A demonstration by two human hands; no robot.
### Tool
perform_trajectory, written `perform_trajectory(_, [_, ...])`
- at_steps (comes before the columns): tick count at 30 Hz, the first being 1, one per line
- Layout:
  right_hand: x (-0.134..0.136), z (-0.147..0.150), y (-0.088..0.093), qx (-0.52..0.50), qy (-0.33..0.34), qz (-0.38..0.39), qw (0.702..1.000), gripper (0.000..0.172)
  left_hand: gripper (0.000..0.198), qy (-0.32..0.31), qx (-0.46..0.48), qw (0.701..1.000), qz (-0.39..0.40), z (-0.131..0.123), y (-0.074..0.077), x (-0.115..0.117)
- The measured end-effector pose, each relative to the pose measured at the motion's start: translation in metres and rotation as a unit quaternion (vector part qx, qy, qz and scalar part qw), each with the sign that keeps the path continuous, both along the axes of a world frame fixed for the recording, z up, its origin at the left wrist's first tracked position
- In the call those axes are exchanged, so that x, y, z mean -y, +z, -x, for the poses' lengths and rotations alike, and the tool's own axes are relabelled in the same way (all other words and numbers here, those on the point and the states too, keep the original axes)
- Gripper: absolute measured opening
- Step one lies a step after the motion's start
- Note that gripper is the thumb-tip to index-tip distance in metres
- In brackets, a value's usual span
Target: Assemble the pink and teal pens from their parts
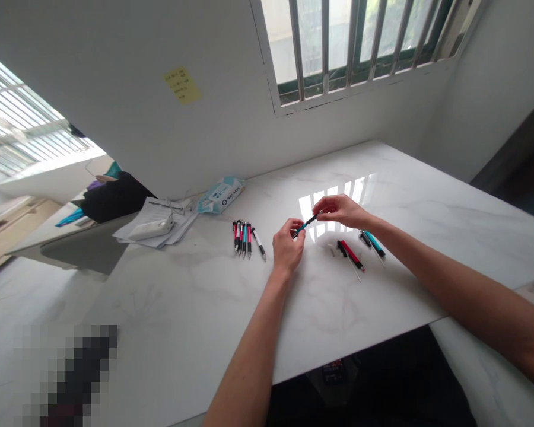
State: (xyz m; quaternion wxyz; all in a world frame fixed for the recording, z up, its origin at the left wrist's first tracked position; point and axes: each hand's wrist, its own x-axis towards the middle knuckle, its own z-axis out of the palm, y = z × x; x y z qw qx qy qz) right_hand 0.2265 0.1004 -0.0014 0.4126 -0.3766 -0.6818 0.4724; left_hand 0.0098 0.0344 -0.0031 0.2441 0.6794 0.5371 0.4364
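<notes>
A teal and black pen (304, 226) is held between both hands, tilted up to the right above the white table. My left hand (288, 246) is closed around its lower teal part. With thumb and fingers, my right hand (338, 210) pinches the black upper end. To the left lies a row of several assembled pens (243, 238) in red, white, teal and black, with a white pen (258, 244) a little apart. Below my right forearm are a red pen barrel (351, 254), a thin white refill (353, 268), and a teal pen barrel (374, 243) beside small black parts.
A pack of wipes (221, 195) rests against the wall at the back. Left of it are loose papers (180, 228) with a white device (151, 228) on top. A barred window (360, 47) is above the table, and a yellow note (182, 85) sticks to the wall.
</notes>
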Motion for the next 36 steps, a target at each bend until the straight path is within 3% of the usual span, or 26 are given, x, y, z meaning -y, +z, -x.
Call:
perform_trajectory(6, [0.003,-0.001,0.0031,0.045,0.002,-0.035,0.998,0.032,0.015,-0.01,-0.058,0.998,-0.019,-0.0004,-0.0012,0.0003])
perform_trajectory(13, [0.005,0.0011,-0.0008,0.089,-0.019,-0.042,0.995,0.034,0.012,-0.01,-0.063,0.998,-0.023,0.0002,-0.0031,0.0])
perform_trajectory(24, [0.0028,-0.0009,-0.0012,0.058,0.018,-0.038,0.997,0.03,0.013,0.025,-0.07,0.997,0.003,0.0016,0.0002,-0.0009])
perform_trajectory(29, [0.0049,0.0024,-0.0036,0.108,-0.004,-0.014,0.994,0.033,0.014,0.012,-0.081,0.997,-0.012,0.0009,-0.0042,-0.0012])
perform_trajectory(36, [0.0054,0.0042,-0.0025,0.157,-0.014,-0.048,0.986,0.041,0.012,0.024,-0.094,0.995,-0.009,0.0002,-0.0042,-0.0012])
